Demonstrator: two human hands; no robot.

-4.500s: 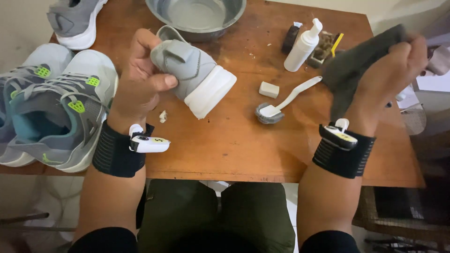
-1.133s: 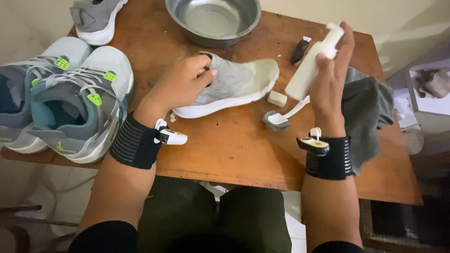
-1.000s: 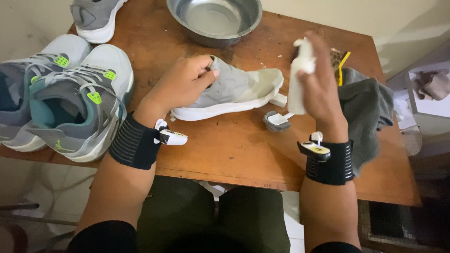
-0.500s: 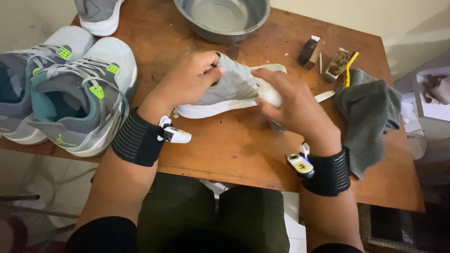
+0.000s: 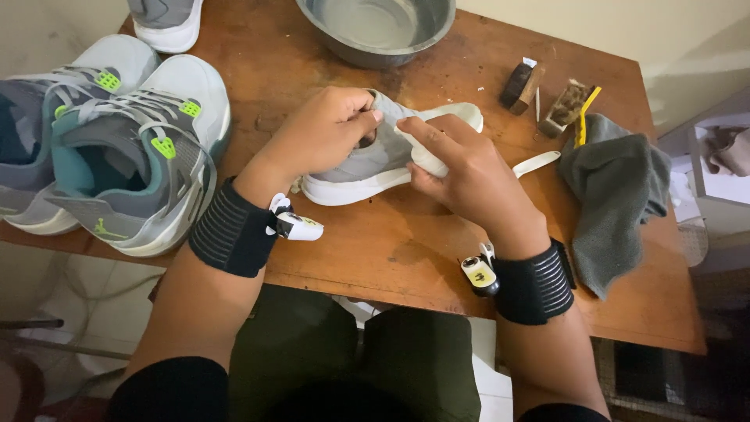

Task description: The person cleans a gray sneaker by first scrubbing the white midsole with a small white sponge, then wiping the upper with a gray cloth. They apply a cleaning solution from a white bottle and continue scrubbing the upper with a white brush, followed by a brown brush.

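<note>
Nearest, the right hand (image 5: 461, 168) grips a white bottle (image 5: 428, 156), seemingly nozzle down, pressed to the grey shoe (image 5: 375, 156). The left hand (image 5: 324, 133) pinches the shoe's collar and is the nearer to it. The shoe lies on its side mid-table (image 5: 351, 258), long axis left to right, toe rightward. A grey cloth (image 5: 613, 187) lies to the right, a sneaker pair (image 5: 117, 148) to the left. Beyond sit brushes (image 5: 547, 98) and a metal bowl (image 5: 375, 27).
</note>
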